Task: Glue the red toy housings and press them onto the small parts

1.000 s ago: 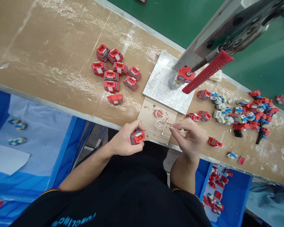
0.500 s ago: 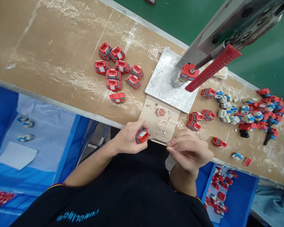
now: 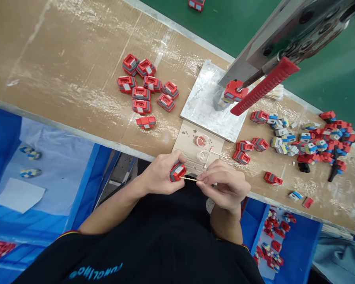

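My left hand (image 3: 162, 173) is closed round a red and grey plastic toy part (image 3: 178, 171), held at the table's front edge. Between the fingertips of my right hand (image 3: 225, 183) is a thin wooden stick (image 3: 189, 179), pinched near one end. Its far tip meets the lower edge of the toy part, as far as I can see. Just beyond my hands lies a stained cardboard piece (image 3: 189, 152). On it are a small round dish of red paint (image 3: 201, 141), a clear ring-shaped lid (image 3: 203, 156) and a cotton swab (image 3: 207, 159).
A metal press plate (image 3: 207, 98) carries a red toy part (image 3: 234, 90) beneath a red-handled lever (image 3: 266, 85). Several red and grey parts (image 3: 141, 93) sit to the left. Mixed toy parts (image 3: 325, 138) are heaped at right. Blue bins (image 3: 79, 185) stand below the table.
My right hand has moved left, bringing the stick's tip to the toy part. My left hand stays nearly in place, still holding the part.
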Demonstrator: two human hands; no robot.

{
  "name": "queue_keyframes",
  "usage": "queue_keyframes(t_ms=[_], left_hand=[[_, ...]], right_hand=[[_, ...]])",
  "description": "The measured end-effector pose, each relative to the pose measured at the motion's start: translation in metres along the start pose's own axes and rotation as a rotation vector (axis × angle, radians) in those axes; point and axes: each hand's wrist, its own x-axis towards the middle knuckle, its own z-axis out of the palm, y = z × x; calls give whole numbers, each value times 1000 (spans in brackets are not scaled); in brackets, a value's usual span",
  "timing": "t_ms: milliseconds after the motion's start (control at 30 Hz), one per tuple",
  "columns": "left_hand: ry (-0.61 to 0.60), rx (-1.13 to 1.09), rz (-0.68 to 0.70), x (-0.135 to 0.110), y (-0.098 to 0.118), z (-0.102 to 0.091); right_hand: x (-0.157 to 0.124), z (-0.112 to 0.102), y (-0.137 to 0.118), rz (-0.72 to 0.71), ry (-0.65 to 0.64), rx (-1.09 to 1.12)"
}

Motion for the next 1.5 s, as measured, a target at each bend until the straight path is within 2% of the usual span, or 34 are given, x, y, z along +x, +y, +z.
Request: queue_keyframes(t_ms=[233,433,767,867,933,1000,1067,1133,1200,1267,1333,1400,1433,1500], left_hand=[[29,25,71,-1,0,1],[18,14,59,-1,-1,0],[41,24,85,-2,-1,1],[34,-30,31,-3,-1,1],[41,-114,-27,-3,-2,0],[61,-229,-89,-5,-4,-2],[80,-316,-141,-7,-6,-4],[100,-345,-170,-9,-10,-6],[138,-345,-171,-11,-15,-10],[183,-343,-164,-12,-19,-13],[221,-361,-166,-13,-22,-17],[228,-411,-187,-13,-24,-20],[226,-444,-199,-13,-25,-21],[226,-502,-223,-14,-25,-20]], right_hand=[[1,-5,4,23,34,-27],[1,-3,2,-31,6,19],[-2,-6,6,13,24,8],[-6,-21,9,-8,125,5],[-7,-33,13,18,204,-101],[-7,-40,18,76,145,-249],[-7,-40,22,112,-21,-357],[-10,-38,25,115,-147,-399],[-16,-43,27,140,-188,-391],[-23,-62,30,203,-106,-404],[-29,-96,37,277,116,-522],[-26,-137,49,360,300,-738],[-21,-157,57,414,297,-855],[-7,-190,74,567,121,-1074]])
